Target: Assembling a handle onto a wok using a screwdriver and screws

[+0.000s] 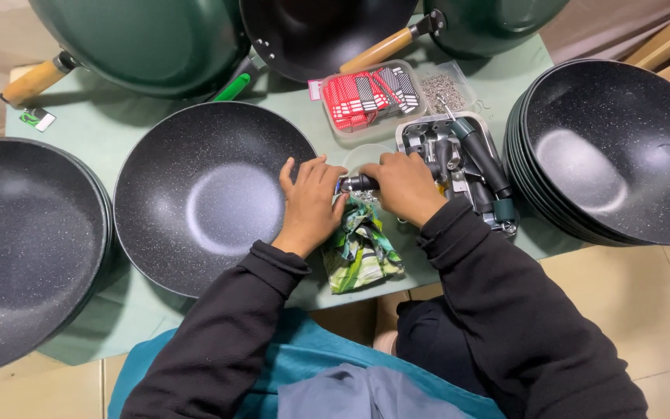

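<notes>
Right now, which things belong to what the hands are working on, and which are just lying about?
In hand:
left hand
right hand
speckled wok
dark metal fitting

Lying about:
stacked woks
red tag tray
screw tub
power screwdriver
patterned cloth

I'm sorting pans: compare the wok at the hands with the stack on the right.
The wok lies single; the stack nests several. The left hand touches the wok's rim; no hand touches the stack. Both are black, speckled, handleless.
</notes>
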